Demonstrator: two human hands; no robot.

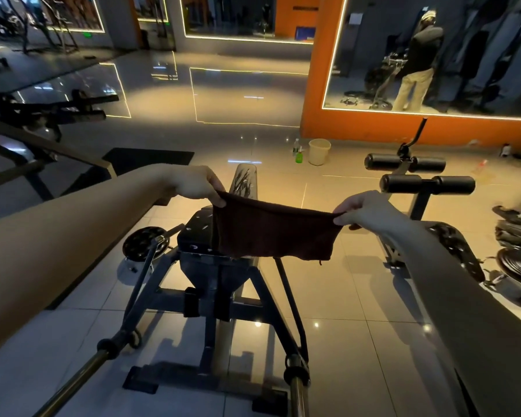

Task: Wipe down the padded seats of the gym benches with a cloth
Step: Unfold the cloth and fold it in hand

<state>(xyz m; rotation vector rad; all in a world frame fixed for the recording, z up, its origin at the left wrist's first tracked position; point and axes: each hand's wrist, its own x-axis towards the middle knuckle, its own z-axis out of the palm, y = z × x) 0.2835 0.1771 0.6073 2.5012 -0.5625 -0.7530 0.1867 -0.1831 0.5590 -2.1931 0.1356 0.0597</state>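
Bucket (pixel 319 152): cream, on the floor by the orange wall (pixel 316 85); contents not visible. Green bottle (pixel 298 157) stands just beside it.
Cloth (pixel 271 233): dark brown, stretched in the air over the black padded seat (pixel 194 233) of the gym bench; whether it touches the seat cannot be told.
Left hand (pixel 197 183): fingers (pixel 220 200) pinched on the cloth's upper left corner.
Right hand (pixel 364 210): fingers (pixel 342 219) pinched on the upper right corner.
Floor (pixel 358 326): glossy pale tiles.
Room: mirror (pixel 478 55) edged with light strips.

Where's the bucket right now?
Head view, right of centre: the bucket stands on the floor by the orange wall, just right of the green bottle, beyond the bench.
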